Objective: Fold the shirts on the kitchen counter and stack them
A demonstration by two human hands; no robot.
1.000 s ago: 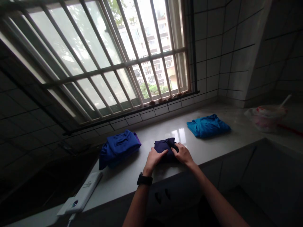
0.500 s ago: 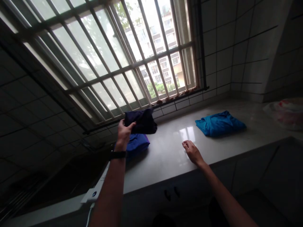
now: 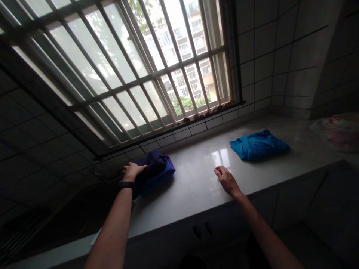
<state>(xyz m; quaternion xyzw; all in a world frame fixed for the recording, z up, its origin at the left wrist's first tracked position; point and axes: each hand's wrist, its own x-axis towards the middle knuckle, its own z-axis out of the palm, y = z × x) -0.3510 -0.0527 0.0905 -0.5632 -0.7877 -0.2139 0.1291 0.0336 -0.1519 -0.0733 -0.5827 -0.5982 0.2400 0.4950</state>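
Note:
My left hand (image 3: 131, 171), with a black watch at the wrist, rests on a folded dark navy cloth (image 3: 153, 163). That cloth lies on top of a folded royal blue garment (image 3: 159, 175) at the left end of the pale counter (image 3: 196, 186). My right hand (image 3: 226, 180) lies loosely curled on the counter near its front edge and holds nothing. A folded teal garment (image 3: 259, 145) sits farther right, apart from both hands.
A barred window (image 3: 140, 67) rises behind the counter, with tiled walls at the right. A plastic bag (image 3: 338, 129) lies at the far right of the counter. Dark cabinet fronts run below the counter edge.
My left hand lifted the dark navy cloth from the counter's middle, carried it left and lowered it onto the royal blue garment. My right hand let go and stayed on the counter.

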